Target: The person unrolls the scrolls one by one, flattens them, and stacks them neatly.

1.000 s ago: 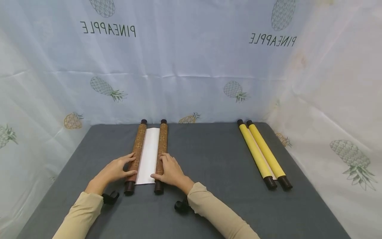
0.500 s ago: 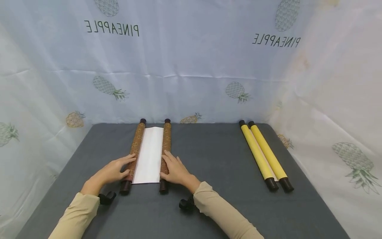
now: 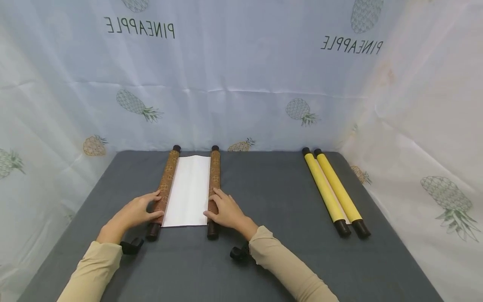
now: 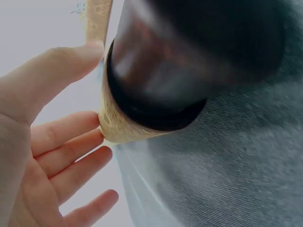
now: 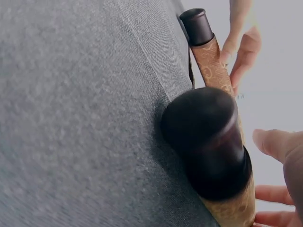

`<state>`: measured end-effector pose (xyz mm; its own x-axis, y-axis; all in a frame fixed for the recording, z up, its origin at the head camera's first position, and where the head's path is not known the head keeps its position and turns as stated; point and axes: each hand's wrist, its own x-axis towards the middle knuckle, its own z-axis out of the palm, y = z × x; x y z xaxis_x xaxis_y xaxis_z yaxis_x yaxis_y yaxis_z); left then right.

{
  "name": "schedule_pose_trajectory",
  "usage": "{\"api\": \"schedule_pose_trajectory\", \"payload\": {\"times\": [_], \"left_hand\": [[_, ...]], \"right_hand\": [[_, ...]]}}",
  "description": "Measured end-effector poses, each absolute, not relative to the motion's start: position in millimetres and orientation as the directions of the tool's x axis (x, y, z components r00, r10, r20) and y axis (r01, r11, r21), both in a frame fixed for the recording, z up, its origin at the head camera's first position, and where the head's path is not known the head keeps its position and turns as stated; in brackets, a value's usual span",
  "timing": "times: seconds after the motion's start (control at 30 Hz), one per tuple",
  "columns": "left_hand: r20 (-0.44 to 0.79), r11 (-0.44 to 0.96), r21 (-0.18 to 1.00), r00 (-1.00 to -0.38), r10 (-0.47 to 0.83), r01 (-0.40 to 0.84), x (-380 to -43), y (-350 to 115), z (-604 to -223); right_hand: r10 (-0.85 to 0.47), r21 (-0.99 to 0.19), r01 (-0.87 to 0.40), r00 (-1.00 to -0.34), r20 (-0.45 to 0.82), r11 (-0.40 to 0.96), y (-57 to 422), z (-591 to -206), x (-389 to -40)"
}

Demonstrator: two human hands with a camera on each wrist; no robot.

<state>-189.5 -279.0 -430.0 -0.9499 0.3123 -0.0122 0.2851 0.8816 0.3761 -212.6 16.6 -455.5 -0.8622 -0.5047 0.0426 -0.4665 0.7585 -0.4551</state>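
Observation:
A hanging scroll lies partly unrolled on the grey cloth, its white sheet (image 3: 186, 191) showing between two brown patterned rolls with dark end knobs. On the left roll (image 3: 167, 176) rests my left hand (image 3: 132, 214); in the left wrist view its thumb and loosely straight fingers (image 4: 75, 151) touch the roll beside its dark knob (image 4: 156, 71). My right hand (image 3: 228, 214) lies over the lower part of the right roll (image 3: 214, 170), fingers spread and relaxed. Close to that roll in the right wrist view is the right thumb (image 5: 272, 142).
A second scroll with two yellow rolls (image 3: 336, 188) and dark knobs lies slanted at the right of the grey-covered table (image 3: 264, 197). A pale curtain (image 3: 226, 75) with pineapple prints rises behind and at both sides. Each wrist wears a black camera mount.
Both hands have moved apart, the left one leftward and the right one rightward, with the rolls turning outward. The white strip between them has grown wider. The yellow scroll stays put.

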Motion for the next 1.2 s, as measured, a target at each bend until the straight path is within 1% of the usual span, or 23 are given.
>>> {"api": "schedule_pose_trajectory", "payload": {"times": [0.17,0.3,0.5,0.6,0.77,0.93,1.03,1.2], "left_hand": [[-0.017,0.895,0.363,-0.958,0.285,0.26,-189,-287,-431],[0.002,0.882,0.365,-0.948,0.319,0.297,-185,-291,-431],[0.012,0.851,0.399,-0.93,0.368,0.342,-182,-295,-430],[-0.015,0.849,0.41,-0.928,0.372,0.334,-183,-295,-430],[-0.044,0.86,0.405,-0.933,0.358,0.311,-185,-295,-431],[-0.044,0.865,0.406,-0.939,0.342,0.296,-184,-295,-431],[-0.03,0.871,0.388,-0.94,0.34,0.302,-182,-295,-433],[-0.02,0.883,0.366,-0.946,0.325,0.295,-182,-294,-435]], "right_hand": [[-0.434,-0.418,-0.413,-0.9,0.049,0.809,17,-455,-213],[-0.41,-0.38,-0.394,-0.911,0.042,0.837,21,-457,-213],[-0.459,-0.4,-0.427,-0.888,0.017,0.811,28,-457,-216],[-0.493,-0.422,-0.449,-0.87,0.007,0.787,31,-456,-217],[-0.532,-0.421,-0.483,-0.847,0.001,0.768,35,-459,-220],[-0.531,-0.428,-0.472,-0.847,-0.022,0.77,35,-460,-221],[-0.53,-0.43,-0.467,-0.847,-0.032,0.773,35,-460,-221],[-0.538,-0.413,-0.484,-0.842,-0.02,0.772,34,-460,-221]]}}
